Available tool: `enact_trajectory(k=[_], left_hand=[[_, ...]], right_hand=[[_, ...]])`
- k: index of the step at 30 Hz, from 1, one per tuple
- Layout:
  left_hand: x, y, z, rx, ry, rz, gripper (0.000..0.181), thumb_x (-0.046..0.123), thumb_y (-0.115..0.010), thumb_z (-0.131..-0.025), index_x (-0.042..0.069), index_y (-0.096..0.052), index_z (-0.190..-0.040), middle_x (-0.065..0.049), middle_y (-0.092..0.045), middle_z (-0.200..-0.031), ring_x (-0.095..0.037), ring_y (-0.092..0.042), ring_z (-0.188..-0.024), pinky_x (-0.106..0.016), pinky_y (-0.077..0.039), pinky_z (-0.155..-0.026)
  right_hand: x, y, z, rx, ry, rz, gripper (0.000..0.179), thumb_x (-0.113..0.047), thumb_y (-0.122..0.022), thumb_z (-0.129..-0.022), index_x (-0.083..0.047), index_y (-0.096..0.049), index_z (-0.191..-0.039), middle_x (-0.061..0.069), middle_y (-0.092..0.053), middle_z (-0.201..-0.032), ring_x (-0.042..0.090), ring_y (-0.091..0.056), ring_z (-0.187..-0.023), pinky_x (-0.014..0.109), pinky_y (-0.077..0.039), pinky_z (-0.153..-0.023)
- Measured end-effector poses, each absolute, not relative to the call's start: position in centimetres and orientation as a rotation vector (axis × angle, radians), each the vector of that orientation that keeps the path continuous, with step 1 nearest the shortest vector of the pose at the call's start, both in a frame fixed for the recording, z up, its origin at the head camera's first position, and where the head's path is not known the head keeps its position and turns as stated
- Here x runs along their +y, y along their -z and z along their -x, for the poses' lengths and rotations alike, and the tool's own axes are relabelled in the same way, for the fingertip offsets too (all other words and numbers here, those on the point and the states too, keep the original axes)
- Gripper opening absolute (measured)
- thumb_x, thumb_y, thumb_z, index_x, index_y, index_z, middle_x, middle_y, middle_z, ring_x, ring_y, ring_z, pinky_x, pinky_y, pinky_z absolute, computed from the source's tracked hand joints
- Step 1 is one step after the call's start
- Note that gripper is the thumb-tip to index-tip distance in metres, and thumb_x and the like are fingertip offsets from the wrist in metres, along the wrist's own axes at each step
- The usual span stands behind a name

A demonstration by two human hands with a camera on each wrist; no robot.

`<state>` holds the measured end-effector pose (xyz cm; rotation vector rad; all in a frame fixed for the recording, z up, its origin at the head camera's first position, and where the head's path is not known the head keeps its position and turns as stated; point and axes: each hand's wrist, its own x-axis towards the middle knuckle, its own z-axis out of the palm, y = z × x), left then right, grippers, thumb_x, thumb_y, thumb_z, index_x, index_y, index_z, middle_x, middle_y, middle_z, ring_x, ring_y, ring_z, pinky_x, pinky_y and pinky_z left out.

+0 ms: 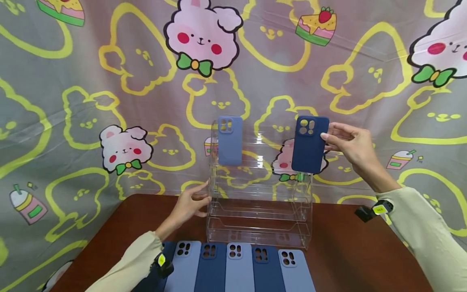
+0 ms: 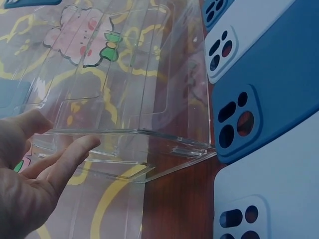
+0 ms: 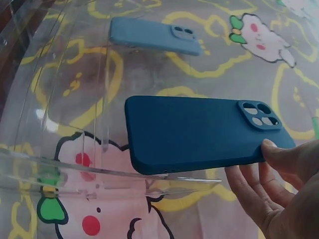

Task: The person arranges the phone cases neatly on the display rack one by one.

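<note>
A dark blue phone case [image 1: 310,150] stands at the top right of a clear tiered display rack [image 1: 259,213]. My right hand [image 1: 352,146] pinches its right edge, thumb on the back and fingers behind, as the right wrist view also shows. On the rack's top left stands a light blue phone case [image 1: 230,146], upright and apart from the dark one. Down at the rack's left side, my left hand [image 1: 189,205] has its fingertips right at the clear side panel. In the left wrist view those fingers [image 2: 75,152] are loosely bent along the panel's edge.
Several phone cases in alternating light [image 1: 238,269] and dark blue [image 1: 211,269] lie in a row on the brown table [image 1: 350,243] before the rack. A patterned cloth [image 1: 255,85] with cartoon bunnies hangs behind. Dark camera units sit on both wrists.
</note>
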<state>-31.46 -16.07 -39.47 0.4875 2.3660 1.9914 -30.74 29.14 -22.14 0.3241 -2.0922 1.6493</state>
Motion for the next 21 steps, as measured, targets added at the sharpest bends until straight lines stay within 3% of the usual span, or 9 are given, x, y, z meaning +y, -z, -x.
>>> enact_trajectory(k=[5, 21], left_hand=[[-15.7, 39.6, 31.2, 2.385, -1.993, -0.462, 0.063, 0.002, -0.068, -0.100, 0.006, -0.044, -0.158, -0.038, -0.057, -0.140, -0.047, -0.067, -0.119, -0.046, -0.067, -0.069], [-15.8, 39.5, 30.7, 2.431, -1.982, -0.449, 0.062, 0.002, -0.066, -0.102, 0.005, -0.043, -0.159, -0.039, -0.058, -0.138, -0.044, -0.071, -0.113, -0.047, -0.067, -0.069]], right_hand=[[28.8, 21.3, 31.9, -2.148, -1.513, -0.299, 0.050, -0.015, -0.076, -0.097, 0.007, -0.059, -0.138, -0.021, -0.072, -0.089, -0.002, -0.073, -0.076, 0.019, -0.063, -0.067], [25.2, 21.7, 36.4, -2.031, -1.722, -0.402, 0.048, -0.008, -0.076, -0.096, 0.010, -0.059, -0.137, -0.011, -0.072, -0.092, 0.002, -0.073, -0.080, 0.023, -0.065, -0.070]])
